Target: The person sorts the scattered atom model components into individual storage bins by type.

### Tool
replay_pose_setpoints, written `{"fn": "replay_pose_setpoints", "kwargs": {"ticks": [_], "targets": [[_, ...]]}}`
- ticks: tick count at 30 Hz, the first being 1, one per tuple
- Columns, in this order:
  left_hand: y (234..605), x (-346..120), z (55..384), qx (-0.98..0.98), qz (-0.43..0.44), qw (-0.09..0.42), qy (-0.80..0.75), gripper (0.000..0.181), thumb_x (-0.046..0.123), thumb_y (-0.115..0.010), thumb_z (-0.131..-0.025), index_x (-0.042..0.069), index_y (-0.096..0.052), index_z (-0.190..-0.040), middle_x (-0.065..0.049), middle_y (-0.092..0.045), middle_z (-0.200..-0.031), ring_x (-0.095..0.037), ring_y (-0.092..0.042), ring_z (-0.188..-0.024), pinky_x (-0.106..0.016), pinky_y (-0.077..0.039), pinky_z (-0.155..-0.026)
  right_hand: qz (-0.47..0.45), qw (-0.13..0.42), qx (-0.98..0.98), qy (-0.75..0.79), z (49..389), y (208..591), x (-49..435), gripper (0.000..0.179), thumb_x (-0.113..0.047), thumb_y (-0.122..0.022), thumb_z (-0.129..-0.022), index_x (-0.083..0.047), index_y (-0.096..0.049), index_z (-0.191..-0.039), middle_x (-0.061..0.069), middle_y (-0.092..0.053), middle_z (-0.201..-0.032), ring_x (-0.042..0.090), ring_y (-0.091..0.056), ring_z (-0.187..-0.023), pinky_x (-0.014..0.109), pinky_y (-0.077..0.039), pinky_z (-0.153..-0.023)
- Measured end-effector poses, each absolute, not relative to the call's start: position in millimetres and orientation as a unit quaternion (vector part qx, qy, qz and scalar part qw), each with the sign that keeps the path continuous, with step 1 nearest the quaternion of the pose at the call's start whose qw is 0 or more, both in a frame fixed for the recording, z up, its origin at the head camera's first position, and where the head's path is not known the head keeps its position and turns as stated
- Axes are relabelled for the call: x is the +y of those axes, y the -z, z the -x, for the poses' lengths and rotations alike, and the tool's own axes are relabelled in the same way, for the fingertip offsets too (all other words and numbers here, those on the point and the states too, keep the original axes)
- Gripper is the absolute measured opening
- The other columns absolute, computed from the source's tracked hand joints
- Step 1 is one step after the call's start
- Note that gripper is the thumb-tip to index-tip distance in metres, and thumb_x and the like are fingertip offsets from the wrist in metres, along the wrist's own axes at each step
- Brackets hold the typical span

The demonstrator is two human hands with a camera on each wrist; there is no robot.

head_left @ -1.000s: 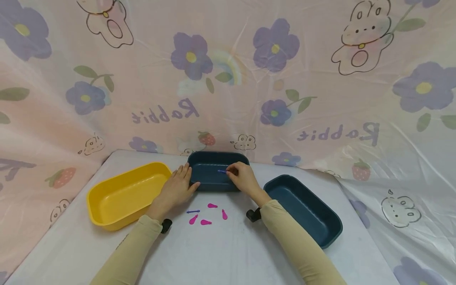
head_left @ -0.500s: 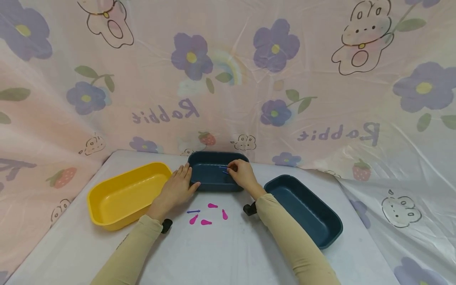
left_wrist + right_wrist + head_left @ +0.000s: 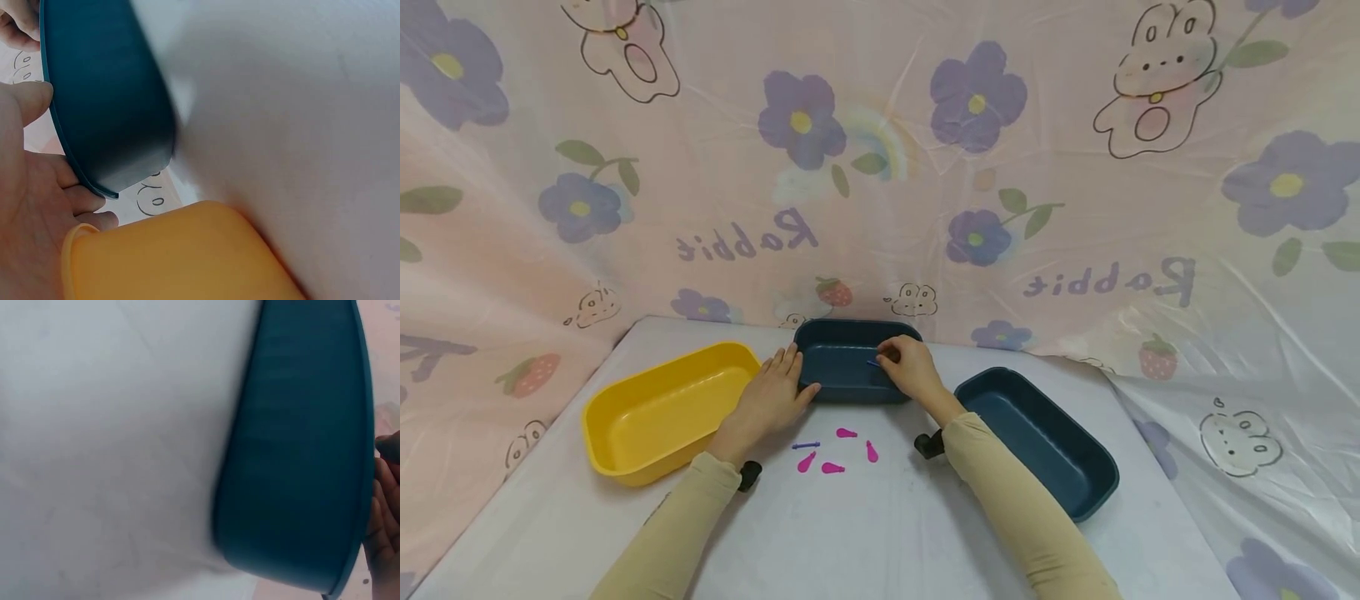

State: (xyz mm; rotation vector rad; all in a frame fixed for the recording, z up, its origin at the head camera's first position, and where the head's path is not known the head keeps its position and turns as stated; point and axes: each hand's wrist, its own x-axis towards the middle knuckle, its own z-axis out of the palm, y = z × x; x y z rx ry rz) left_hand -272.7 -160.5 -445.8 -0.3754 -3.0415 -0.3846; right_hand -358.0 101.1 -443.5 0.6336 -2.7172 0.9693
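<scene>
The left hand [image 3: 775, 392] holds the left front corner of the dark blue tray [image 3: 835, 392] at the back. In the left wrist view, its thumb lies on the front rim of that tray [image 3: 106, 94] and its fingers bend round the corner. Over the tray's right part, the right hand [image 3: 916, 371] has thumb and fingers pinched together. A thin blue stick [image 3: 873, 362] shows at its fingertips; the rest is hidden by the hand. In the right wrist view the tray wall [image 3: 300, 444] covers most of this work.
On the white table, a purple stick with knobbed ends [image 3: 806, 446] lies beside several pink bulb-shaped pieces [image 3: 832, 468]. A yellow tray [image 3: 640, 472] stands at the left, close to the left hand. Another dark blue tray [image 3: 1037, 442] stands right, under the right forearm.
Half a second ago two blue sticks showed at the right fingertips; now one shows. The right hand has shifted only slightly. The left hand keeps its place on the tray.
</scene>
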Motion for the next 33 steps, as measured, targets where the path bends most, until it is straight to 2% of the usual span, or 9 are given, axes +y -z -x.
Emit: {"fn": "replay_pose_setpoints", "kwargs": {"ticks": [6, 15, 22, 28, 33], "targets": [[447, -160, 273, -0.984, 0.121, 0.028, 0.127, 0.079, 0.045, -0.050, -0.109, -0.012, -0.027, -0.158, -0.029, -0.018, -0.169, -0.046, -0.019, -0.156, -0.057, -0.016, -0.127, -0.235, 0.117, -0.905, -0.335, 339, 439, 106, 0.014, -0.012, -0.074, -0.097, -0.004, -0.077, -0.108, 0.007, -0.072, -0.099, 0.020, -0.067, -0.086, 0.034, -0.058, -0.077], [447, -161, 273, -0.984, 0.114, 0.021, 0.132, 0.079, 0.046, -0.051, -0.108, -0.010, -0.026, -0.159, -0.028, -0.016, -0.169, -0.045, -0.018, -0.157, -0.057, -0.018, -0.127, -0.316, 0.148, -0.873, -0.341, 309, 446, 102, 0.010, -0.011, -0.078, -0.094, -0.007, -0.077, -0.103, 0.002, -0.070, -0.091, 0.012, -0.062, -0.079, 0.023, -0.055, -0.069], [447, -161, 274, -0.985, 0.120, 0.027, 0.123, 0.079, 0.046, -0.051, -0.109, -0.011, -0.027, -0.158, -0.028, -0.017, -0.169, -0.046, -0.019, -0.156, -0.057, -0.016, -0.127, -0.374, 0.111, -0.861, -0.326, 287, 454, 91, 0.010, -0.009, -0.079, -0.093, -0.006, -0.077, -0.102, 0.002, -0.070, -0.090, 0.012, -0.064, -0.080, 0.020, -0.056, -0.071], [448, -162, 274, -0.984, 0.126, 0.036, 0.119, 0.079, 0.045, -0.051, -0.109, -0.012, -0.029, -0.158, -0.029, -0.019, -0.168, -0.047, -0.022, -0.155, -0.057, -0.017, -0.127, -0.401, 0.060, -0.872, -0.274, 275, 462, 75, 0.011, -0.013, -0.078, -0.094, -0.009, -0.077, -0.104, -0.002, -0.069, -0.092, 0.011, -0.064, -0.083, 0.017, -0.055, -0.073], [450, -162, 274, -0.983, 0.127, 0.039, 0.125, 0.078, 0.046, -0.049, -0.109, -0.012, -0.028, -0.158, -0.029, -0.020, -0.168, -0.046, -0.021, -0.156, -0.056, -0.016, -0.127, -0.448, 0.043, -0.866, -0.219, 271, 470, 64, 0.011, -0.015, -0.078, -0.095, -0.010, -0.078, -0.104, -0.001, -0.070, -0.092, 0.010, -0.064, -0.085, 0.017, -0.054, -0.078]]}}
